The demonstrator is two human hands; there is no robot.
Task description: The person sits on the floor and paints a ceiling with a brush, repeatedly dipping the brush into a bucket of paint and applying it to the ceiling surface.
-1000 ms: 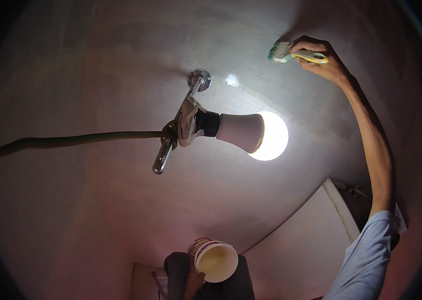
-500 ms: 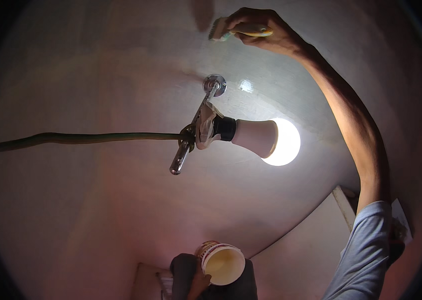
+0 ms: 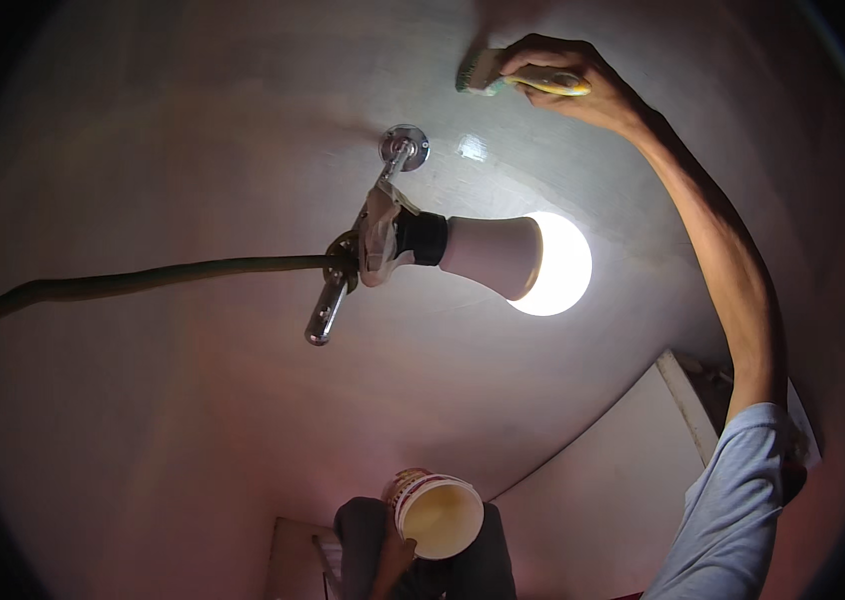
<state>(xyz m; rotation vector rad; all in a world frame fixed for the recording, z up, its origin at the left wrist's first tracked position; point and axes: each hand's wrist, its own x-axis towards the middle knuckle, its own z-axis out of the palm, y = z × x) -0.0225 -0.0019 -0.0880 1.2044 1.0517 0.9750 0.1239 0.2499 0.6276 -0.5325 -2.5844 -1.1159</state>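
My right hand (image 3: 583, 85) grips the yellow handle of a paintbrush (image 3: 483, 72); its pale green-tipped bristles are at the painted ceiling surface (image 3: 243, 120), above a chrome fixture. My left hand (image 3: 398, 550) holds a white bucket (image 3: 441, 515) with pale cream liquid inside, low in the view between my dark-clad legs. Between my hands a lit bulb (image 3: 553, 262) in a black holder (image 3: 421, 238) is bound with translucent wrapping to the chrome bar (image 3: 328, 305). A glossy patch (image 3: 473, 147) shows beside the round mount (image 3: 405, 147).
A dark green cord or hose (image 3: 123, 275) runs from the bar to the left edge. At lower right is a pale panel (image 3: 603, 440) with a framed edge, and darker clutter behind my forearm. A wooden piece (image 3: 288, 560) sits at lower left.
My right hand with the brush swept left along the ceiling, then came back slightly right. My left hand still holds the bucket. The whole view has shifted slightly.
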